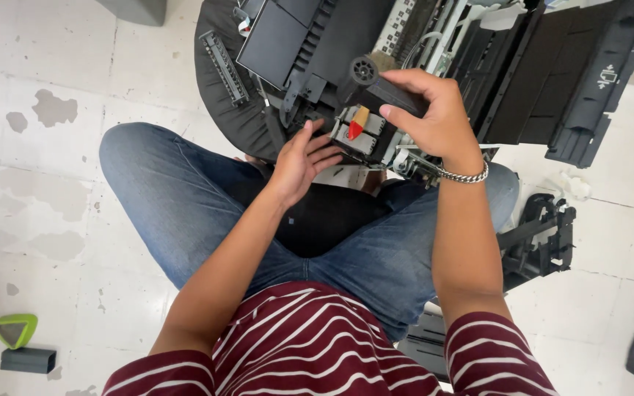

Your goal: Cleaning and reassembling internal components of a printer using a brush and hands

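White tiled floor (67, 183) bears a green triangular piece (15, 329) and black block (28, 360).

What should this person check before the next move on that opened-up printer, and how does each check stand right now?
1. Right hand has a firm hold on the black roller part: ok, fingers wrap it.
2. Left hand steadies the mechanism near the red-tipped piece: ok, fingertips touch beside it.
3. Printer rests steadily: cannot tell, its support is hidden.
4. Loose black strip lies away from both hands: ok.
5. White cables are free of the roller part: cannot tell, too cluttered.
6. Black frame piece on the floor sits close by the right knee: not ok.
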